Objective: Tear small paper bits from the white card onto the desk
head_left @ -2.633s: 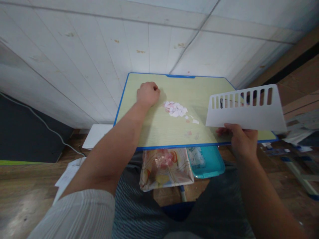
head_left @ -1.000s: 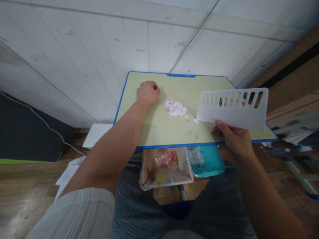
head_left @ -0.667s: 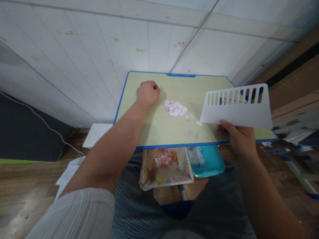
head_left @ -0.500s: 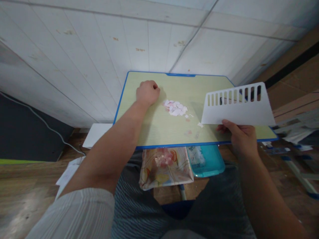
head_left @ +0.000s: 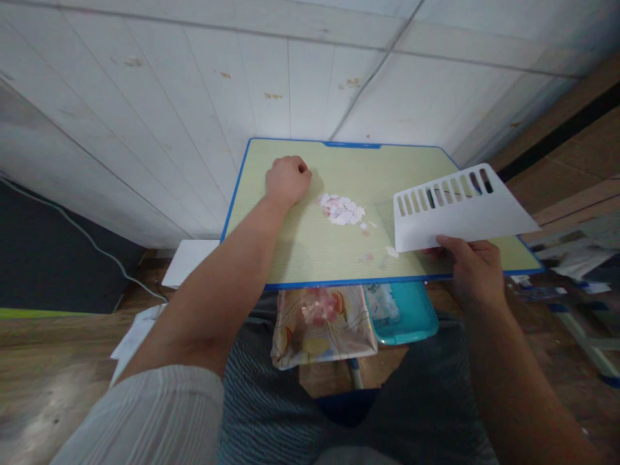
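Observation:
My left hand (head_left: 289, 181) rests on the left part of the table top (head_left: 300, 258) as a closed fist, with nothing showing in it. To its right lies a flat heap of small white and pinkish paper scraps (head_left: 343, 211), and a few loose bits are scattered in front of the heap. My right hand (head_left: 477, 268) pinches the near edge of a flat white slotted plate (head_left: 450, 223), thumb on top and fingers underneath. A row of long slots runs along the plate's far edge. Its left corner is next to a loose white scrap (head_left: 392, 252).
Below the table's blue front edge are a flower-patterned cloth-covered tray (head_left: 329, 349) and a turquoise tray (head_left: 411, 326) with white bits inside. A white panelled wall (head_left: 261, 71) stands behind the table, with a grey cable (head_left: 358, 97) running down it.
The slotted plate has tilted and turned, its slotted edge now lower and slanting more. My right hand has shifted slightly. My left fist and the scrap heap look the same.

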Demonstrator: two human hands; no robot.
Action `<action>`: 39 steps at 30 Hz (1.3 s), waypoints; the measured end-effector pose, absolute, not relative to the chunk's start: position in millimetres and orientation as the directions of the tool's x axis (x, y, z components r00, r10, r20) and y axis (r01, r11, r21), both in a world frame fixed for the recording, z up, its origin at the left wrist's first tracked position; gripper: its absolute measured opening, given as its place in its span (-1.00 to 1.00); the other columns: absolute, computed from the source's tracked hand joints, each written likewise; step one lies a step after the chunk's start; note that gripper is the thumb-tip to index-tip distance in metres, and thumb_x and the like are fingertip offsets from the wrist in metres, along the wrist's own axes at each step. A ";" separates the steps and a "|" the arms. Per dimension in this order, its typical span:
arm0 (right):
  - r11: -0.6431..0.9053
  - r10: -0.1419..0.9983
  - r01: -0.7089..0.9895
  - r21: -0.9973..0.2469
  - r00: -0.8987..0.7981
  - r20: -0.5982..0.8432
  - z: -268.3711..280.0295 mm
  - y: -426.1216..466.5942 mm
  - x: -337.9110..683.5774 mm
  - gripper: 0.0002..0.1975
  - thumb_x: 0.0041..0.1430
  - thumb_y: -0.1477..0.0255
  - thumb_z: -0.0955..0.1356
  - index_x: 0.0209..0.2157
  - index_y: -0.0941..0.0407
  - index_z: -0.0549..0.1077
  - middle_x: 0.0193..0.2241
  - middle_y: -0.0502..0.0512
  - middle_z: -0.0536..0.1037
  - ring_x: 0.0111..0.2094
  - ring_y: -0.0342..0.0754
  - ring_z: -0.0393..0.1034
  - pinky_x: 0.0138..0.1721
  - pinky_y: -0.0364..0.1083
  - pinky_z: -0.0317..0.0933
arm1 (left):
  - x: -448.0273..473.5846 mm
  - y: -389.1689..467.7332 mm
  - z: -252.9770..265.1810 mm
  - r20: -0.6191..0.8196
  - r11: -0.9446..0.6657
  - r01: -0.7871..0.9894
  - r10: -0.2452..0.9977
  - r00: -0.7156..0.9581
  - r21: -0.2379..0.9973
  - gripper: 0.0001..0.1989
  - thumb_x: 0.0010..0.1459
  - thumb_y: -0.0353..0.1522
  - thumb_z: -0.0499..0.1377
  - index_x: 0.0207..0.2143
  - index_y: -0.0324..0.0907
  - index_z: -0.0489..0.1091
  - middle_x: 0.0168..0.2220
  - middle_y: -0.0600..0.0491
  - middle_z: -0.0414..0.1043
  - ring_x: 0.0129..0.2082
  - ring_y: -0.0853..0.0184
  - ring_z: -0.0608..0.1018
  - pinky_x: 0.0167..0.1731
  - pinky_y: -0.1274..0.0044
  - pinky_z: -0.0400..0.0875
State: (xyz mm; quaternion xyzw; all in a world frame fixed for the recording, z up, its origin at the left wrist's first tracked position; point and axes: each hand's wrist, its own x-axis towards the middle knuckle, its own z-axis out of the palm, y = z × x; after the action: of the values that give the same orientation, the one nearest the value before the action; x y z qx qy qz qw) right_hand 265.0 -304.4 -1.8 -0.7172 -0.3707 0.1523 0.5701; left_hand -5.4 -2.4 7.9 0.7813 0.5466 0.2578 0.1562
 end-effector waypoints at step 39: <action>-0.110 0.796 0.356 -0.928 0.591 0.132 -7.3 -313.4 277.0 -0.65 0.03 0.09 0.65 -0.65 -0.05 0.66 -0.58 0.08 0.68 -0.48 0.10 0.57 -0.43 0.02 0.39 | -5.6 -0.7 6.7 0.236 -0.363 0.794 0.930 0.281 0.488 -0.59 0.41 -0.31 0.17 0.15 -0.03 0.73 0.15 -0.12 0.74 0.27 -0.09 0.60 0.32 0.17 0.49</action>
State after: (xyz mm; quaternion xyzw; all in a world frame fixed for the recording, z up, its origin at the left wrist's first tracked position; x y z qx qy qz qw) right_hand 277.0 -313.4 -7.3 -0.7158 -0.4023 0.2069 0.5320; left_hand -5.6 -0.7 6.7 0.7881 0.5469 0.2459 0.1389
